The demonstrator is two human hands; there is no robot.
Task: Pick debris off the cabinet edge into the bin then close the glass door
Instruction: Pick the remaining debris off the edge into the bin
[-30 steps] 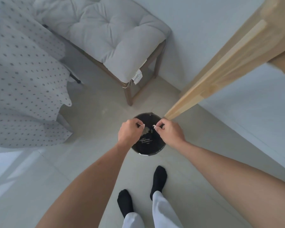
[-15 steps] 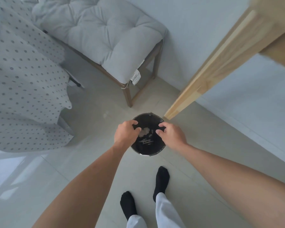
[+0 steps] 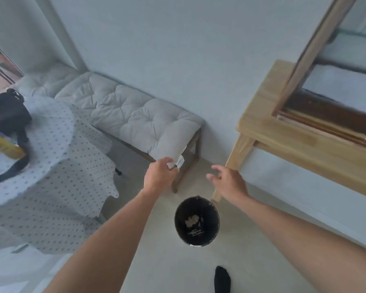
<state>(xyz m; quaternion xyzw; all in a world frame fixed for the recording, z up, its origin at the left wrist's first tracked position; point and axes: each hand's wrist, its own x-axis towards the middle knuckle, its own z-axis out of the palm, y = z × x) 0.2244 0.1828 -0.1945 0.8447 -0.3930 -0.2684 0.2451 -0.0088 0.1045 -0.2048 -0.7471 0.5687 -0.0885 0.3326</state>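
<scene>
bin (image 3: 197, 222): black, on the floor between both arms, pale debris (image 3: 191, 220) sitting at the bottom
left hand (image 3: 160, 176): above the bin, fingers curled in, looks empty but it's blurry
right hand (image 3: 228, 179): fingers spread loose, holding nothing
cabinet (image 3: 283, 132): light wood, off to the right
glass door (image 3: 304, 53): swung out, not closed
bench (image 3: 140, 121): grey cushion, by the wall

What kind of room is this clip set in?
Probably a room in a home, perhaps a dining or living area: a cushioned bench against the wall, a table under a dotted cloth, a wooden cabinet and a small black bin on the tiled floor.
</scene>
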